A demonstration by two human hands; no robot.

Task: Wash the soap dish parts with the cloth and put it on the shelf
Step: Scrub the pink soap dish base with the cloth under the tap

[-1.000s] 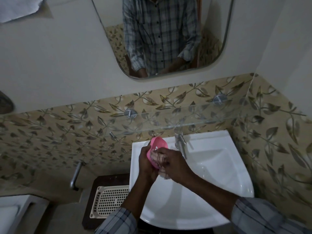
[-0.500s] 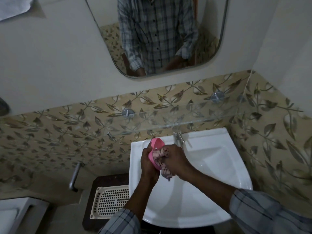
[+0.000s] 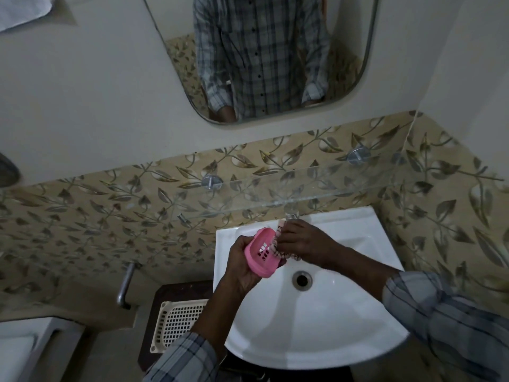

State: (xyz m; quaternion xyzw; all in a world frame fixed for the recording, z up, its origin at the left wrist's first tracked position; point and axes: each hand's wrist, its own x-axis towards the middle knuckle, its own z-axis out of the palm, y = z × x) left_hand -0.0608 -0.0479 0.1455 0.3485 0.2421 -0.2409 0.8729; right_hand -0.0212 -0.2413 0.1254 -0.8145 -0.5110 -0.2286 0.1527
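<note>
My left hand grips a pink slotted soap dish part over the left rim of the white sink, its slotted face turned toward me. My right hand holds a small patterned cloth bunched against the dish's right edge, just below the tap. A clear glass shelf runs along the tiled wall above the sink, held by round metal brackets.
A cream perforated plastic tray sits on a dark stand left of the sink. A metal pipe sticks out of the wall further left. A mirror hangs above the shelf. The drain is open in the basin.
The dish has tilted so its slotted face shows. My right hand with the cloth has slid from the middle of the dish to its upper right edge.
</note>
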